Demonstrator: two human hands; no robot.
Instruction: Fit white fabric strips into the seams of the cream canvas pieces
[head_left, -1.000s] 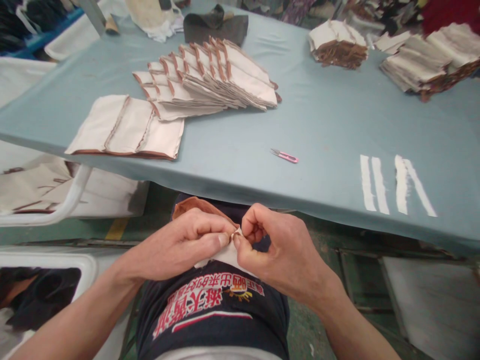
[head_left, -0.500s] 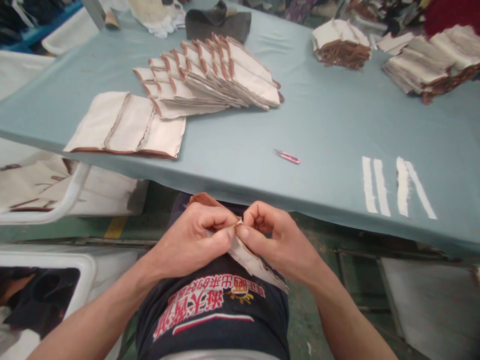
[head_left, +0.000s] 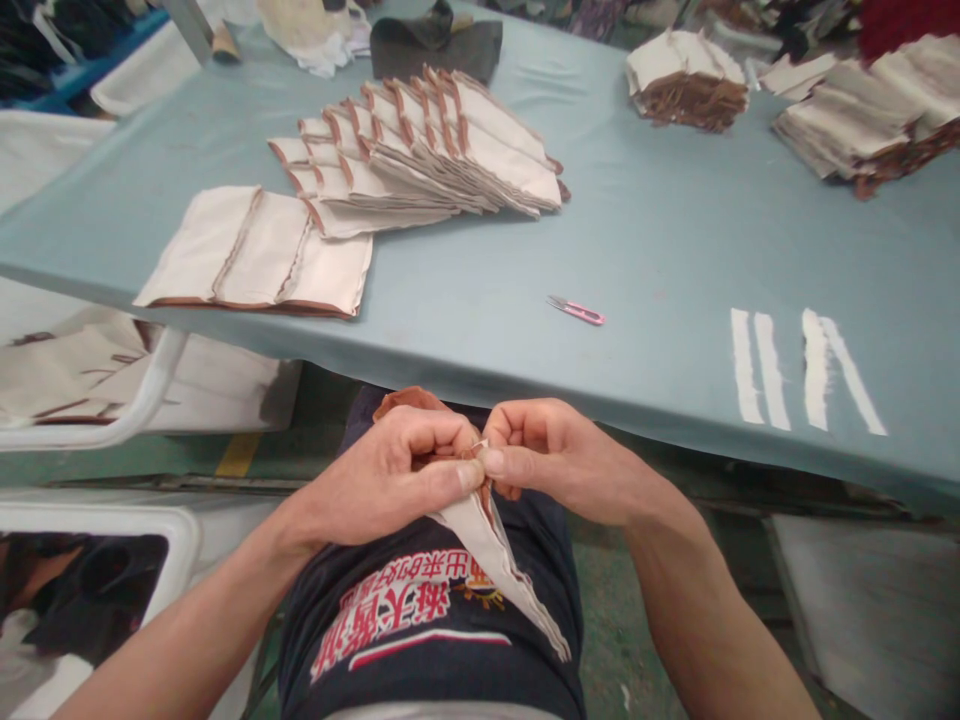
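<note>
Over my lap, both hands pinch the edge of a cream and brown fabric piece (head_left: 480, 545). My left hand (head_left: 409, 470) is closed on it, thumb against the bent fingers. Close beside it, fingertips nearly touching, my right hand (head_left: 551, 450) grips the same edge with thumb and forefinger. A brown part of the cloth shows behind the left hand, and its cream end hangs down over the dark printed apron (head_left: 427, 620). The pinched spot is mostly hidden by the fingertips. Pink-handled thread snips (head_left: 576, 310) lie on the table in front of me.
On the blue-green table (head_left: 465, 300) rest a fanned stack of cream pieces (head_left: 450, 150) and a flat cream piece (head_left: 259, 250). Cream strips (head_left: 776, 370) lie at the right, with fabric bundles (head_left: 686, 80) farther back. White bins (head_left: 180, 540) stand at the left, below table height.
The hanging cream end has swung lower and more steeply over the apron. My right hand has turned a little, and both hands still pinch the cloth edge.
</note>
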